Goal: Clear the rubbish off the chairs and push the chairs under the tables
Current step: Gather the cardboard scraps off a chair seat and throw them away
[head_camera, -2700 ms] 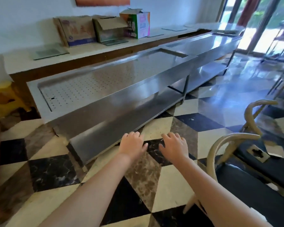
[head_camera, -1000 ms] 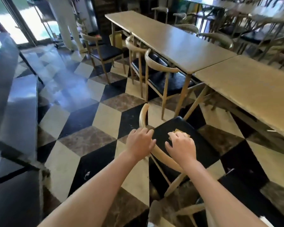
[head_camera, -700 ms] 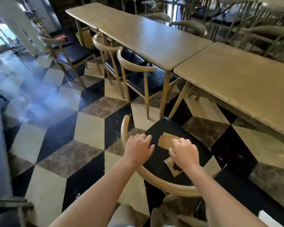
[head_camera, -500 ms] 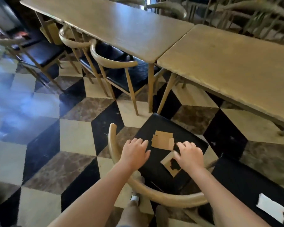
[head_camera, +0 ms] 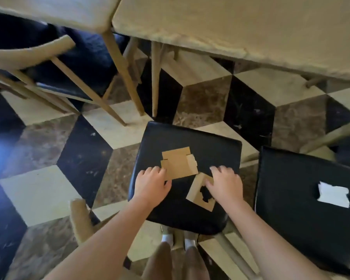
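Note:
A wooden chair with a black seat stands just below me, pulled out from the wooden table. Two cardboard scraps lie on the seat: a flat folded piece and a smaller piece with a torn hole. My left hand hovers over the seat with its fingertips at the flat piece's left edge. My right hand is spread over the holed piece, its thumb touching it. Neither hand grips anything. On a second black-seated chair to the right lies a white paper scrap.
A second wooden table adjoins at the upper left, with another chair partly under it. Table legs stand just beyond the near seat. The floor is checkered tile. My feet show under the seat's near edge.
My view turned from the steel counter to the dining tables and dropped over the chair. Both hands moved forward over the seat and now reach the cardboard scraps.

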Demonstrator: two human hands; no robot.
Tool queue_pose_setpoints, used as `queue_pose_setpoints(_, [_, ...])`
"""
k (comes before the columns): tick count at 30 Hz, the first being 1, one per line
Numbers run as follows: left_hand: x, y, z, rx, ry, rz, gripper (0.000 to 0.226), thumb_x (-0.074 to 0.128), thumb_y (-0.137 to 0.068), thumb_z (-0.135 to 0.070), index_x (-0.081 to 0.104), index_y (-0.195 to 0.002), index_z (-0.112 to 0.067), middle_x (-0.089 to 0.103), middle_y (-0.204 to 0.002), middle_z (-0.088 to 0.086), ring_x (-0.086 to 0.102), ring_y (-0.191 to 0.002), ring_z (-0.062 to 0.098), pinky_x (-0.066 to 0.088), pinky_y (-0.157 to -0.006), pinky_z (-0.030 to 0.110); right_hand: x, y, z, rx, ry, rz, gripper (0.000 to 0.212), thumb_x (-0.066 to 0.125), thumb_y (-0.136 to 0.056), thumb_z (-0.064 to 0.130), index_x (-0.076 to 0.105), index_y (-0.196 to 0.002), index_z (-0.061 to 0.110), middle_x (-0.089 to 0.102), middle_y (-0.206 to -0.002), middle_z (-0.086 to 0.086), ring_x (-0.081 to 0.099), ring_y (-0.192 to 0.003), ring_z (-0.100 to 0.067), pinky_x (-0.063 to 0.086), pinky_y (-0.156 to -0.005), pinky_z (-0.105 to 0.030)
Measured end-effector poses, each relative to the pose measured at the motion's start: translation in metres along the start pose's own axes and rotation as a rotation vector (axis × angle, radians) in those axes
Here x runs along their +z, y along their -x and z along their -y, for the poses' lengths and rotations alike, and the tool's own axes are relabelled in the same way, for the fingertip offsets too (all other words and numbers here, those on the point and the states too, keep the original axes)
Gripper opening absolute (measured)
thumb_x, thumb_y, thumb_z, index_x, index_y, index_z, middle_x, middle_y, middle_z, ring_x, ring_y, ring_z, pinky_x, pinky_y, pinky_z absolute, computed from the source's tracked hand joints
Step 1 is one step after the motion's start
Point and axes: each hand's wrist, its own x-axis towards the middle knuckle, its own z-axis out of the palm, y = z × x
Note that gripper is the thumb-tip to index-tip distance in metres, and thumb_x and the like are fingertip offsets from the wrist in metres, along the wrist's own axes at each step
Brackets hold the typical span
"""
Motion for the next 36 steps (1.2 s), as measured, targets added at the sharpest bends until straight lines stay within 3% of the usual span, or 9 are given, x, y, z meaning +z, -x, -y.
queue_pose_setpoints(4, [0.042, -0.054, 0.015, -0.103, 0.060, 0.063, 0.046, 0.047, -0.088, -0.039, 0.047, -0.126, -0.013, 0.059, -0.118, 0.006, 0.053, -0.111, 0.028, 0.046, -0.085, 0.040, 0.049, -0.039, -0.015, 0.052, -0.031, 0.076, 0.050, 0.053, -0.090, 0.039, 0.041, -0.134, 0.018, 0.053, -0.130, -0.008, 0.047, -0.120, -0.027, 0.044, -0.094, -0.041])
queue_pose_setpoints(8, [0.083, -0.095, 0.021, -0.279, 0.177, 0.112, 0.044, 0.050, -0.087, -0.035, 0.046, -0.122, -0.010, 0.056, -0.121, 0.011, 0.051, -0.113, 0.033, 0.043, -0.088, 0.044, 0.096, -0.062, -0.020, 0.076, -0.056, 0.095, 0.051, 0.056, -0.086, 0.042, 0.046, -0.130, 0.018, 0.054, -0.126, -0.007, 0.049, -0.115, -0.026, 0.046, -0.087, -0.038])
queue_pose_setpoints(11, [0.113, -0.111, 0.018, -0.437, 0.282, 0.188, 0.061, 0.061, -0.080, -0.042, 0.042, -0.129, -0.011, 0.050, -0.128, 0.011, 0.046, -0.119, 0.033, 0.044, -0.088, 0.047, 0.123, -0.069, -0.018, 0.099, -0.036, 0.138, 0.052, 0.060, -0.083, 0.043, 0.047, -0.127, 0.019, 0.050, -0.127, -0.006, 0.047, -0.115, -0.026, 0.045, -0.087, -0.039])
queue_pose_setpoints(15, [0.142, -0.113, 0.017, -0.465, 0.280, 0.135, 0.074, 0.074, -0.071, -0.041, 0.037, -0.129, -0.014, 0.040, -0.129, 0.010, 0.035, -0.122, 0.031, 0.047, -0.081, 0.046, 0.144, -0.068, -0.019, 0.136, 0.003, 0.153, 0.056, 0.064, -0.081, 0.045, 0.046, -0.127, 0.018, 0.049, -0.127, -0.007, 0.046, -0.116, -0.026, 0.042, -0.091, -0.042])
queue_pose_setpoints(20, [0.150, -0.118, 0.014, -0.477, 0.385, 0.062, 0.058, 0.077, -0.072, -0.022, 0.040, -0.115, -0.014, 0.048, -0.114, 0.011, 0.044, -0.109, 0.031, 0.048, -0.076, 0.045, 0.146, -0.072, -0.021, 0.115, 0.026, 0.125, 0.053, 0.067, -0.079, 0.045, 0.047, -0.119, 0.016, 0.054, -0.116, -0.006, 0.049, -0.110, -0.025, 0.042, -0.093, -0.042])
queue_pose_setpoints(23, [0.148, -0.118, 0.011, -0.560, 0.632, 0.076, 0.044, 0.068, -0.077, -0.009, 0.034, -0.104, -0.019, 0.051, -0.090, 0.004, 0.053, -0.080, 0.022, 0.048, -0.058, 0.038, 0.140, -0.071, -0.020, 0.142, -0.018, 0.128, 0.048, 0.069, -0.079, 0.041, 0.047, -0.114, 0.017, 0.053, -0.114, -0.005, 0.051, -0.108, -0.023, 0.045, -0.091, -0.040])
queue_pose_setpoints(25, [0.145, -0.114, 0.009, -0.611, 0.811, 0.055, 0.040, 0.062, -0.079, -0.005, 0.035, -0.104, -0.021, 0.050, -0.088, 0.002, 0.051, -0.072, 0.016, 0.044, -0.051, 0.029, 0.132, -0.067, -0.020, 0.189, -0.086, 0.099, 0.038, 0.069, -0.080, 0.033, 0.050, -0.109, 0.018, 0.054, -0.110, -0.004, 0.053, -0.102, -0.022, 0.046, -0.086, -0.038])
queue_pose_setpoints(31, [0.118, -0.089, 0.009, -0.559, 0.917, 0.072, 0.005, 0.059, -0.081, -0.009, 0.058, -0.085, -0.010, 0.059, -0.082, 0.004, 0.055, -0.075, 0.018, 0.042, -0.056, 0.024, 0.093, -0.038, -0.023, 0.281, -0.336, 0.069, 0.002, 0.056, -0.090, 0.017, 0.057, -0.088, 0.016, 0.058, -0.093, -0.003, 0.056, -0.087, -0.022, 0.044, -0.067, -0.034])
queue_pose_setpoints(36, [0.064, -0.053, 0.005, -0.561, 1.009, 0.093, 0.014, 0.053, -0.081, -0.012, 0.063, -0.072, -0.008, 0.059, -0.071, 0.006, 0.051, -0.066, 0.020, 0.041, -0.060, 0.030, 0.035, 0.001, -0.025, 0.301, -0.435, 0.085, 0.012, 0.054, -0.090, 0.017, 0.049, -0.079, 0.020, 0.060, -0.076, 0.000, 0.057, -0.070, -0.020, 0.047, -0.058, -0.034])
